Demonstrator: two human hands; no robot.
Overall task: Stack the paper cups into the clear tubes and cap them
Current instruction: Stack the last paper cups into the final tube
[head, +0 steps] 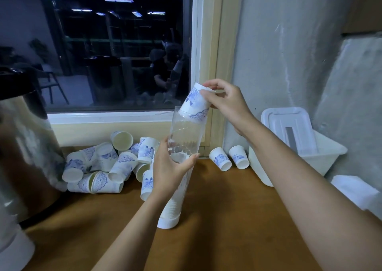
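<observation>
Paper cup [195, 103]: inverted, tilted, rim just entering mouth of clear tube [182, 144]. Likely light, thin-walled, crushable; pinch lightly near base.
Right hand [224, 103]: fingertips closed on cup base.
Left hand [167, 167]: wrapped around tube mid-height, tube leaning on worktop [227, 219], white end down.
Tube likely slick, flexible.
Loose cups [103, 167]: piled at worktop back edge.
Stack count inside tube unclear; cap not identifiable.

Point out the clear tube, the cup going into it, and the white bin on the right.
clear tube [187, 134], head view, on its bare upper wall.
paper cup [195, 103], head view, on its printed side.
white bin [322, 163], head view, on its front wall.
</observation>
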